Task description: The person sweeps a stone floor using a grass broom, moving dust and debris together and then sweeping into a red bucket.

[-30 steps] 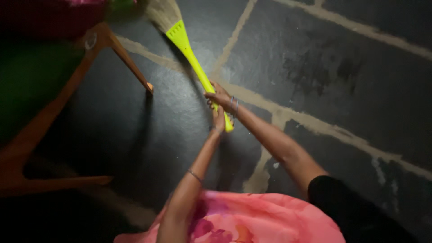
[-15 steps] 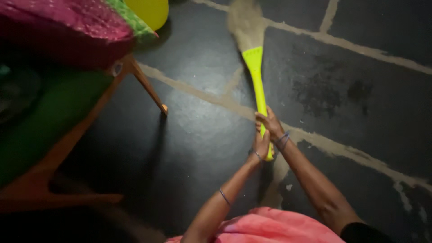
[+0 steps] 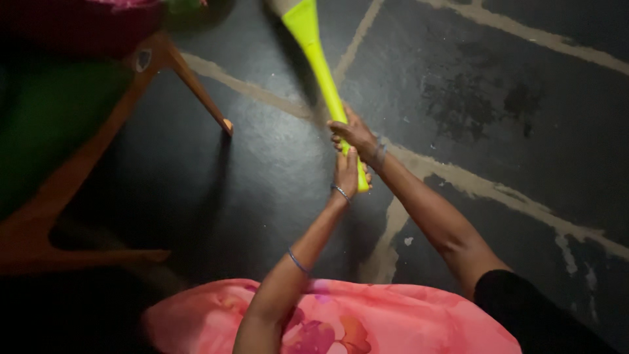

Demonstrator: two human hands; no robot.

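Both of my hands grip the bright yellow-green plastic handle of a broom [image 3: 319,62]. My right hand [image 3: 354,134] is wrapped around the handle higher up. My left hand [image 3: 347,174] holds the handle's near end just below it. The handle slants up and to the left over the dark stone floor [image 3: 498,98]. Its bristle head is mostly cut off by the top edge of the view. Thin bangles sit on both wrists.
A wooden-legged piece of furniture [image 3: 196,88] with green and dark red fabric stands at the left, one leg ending near the broom. Pale joints [image 3: 458,180] cross the dark floor slabs. My pink garment [image 3: 367,321] fills the bottom of the view.
The broom has swung: its head, in full view half a second ago, is now mostly out of frame at the top. My hands have moved up and slightly left with the handle.
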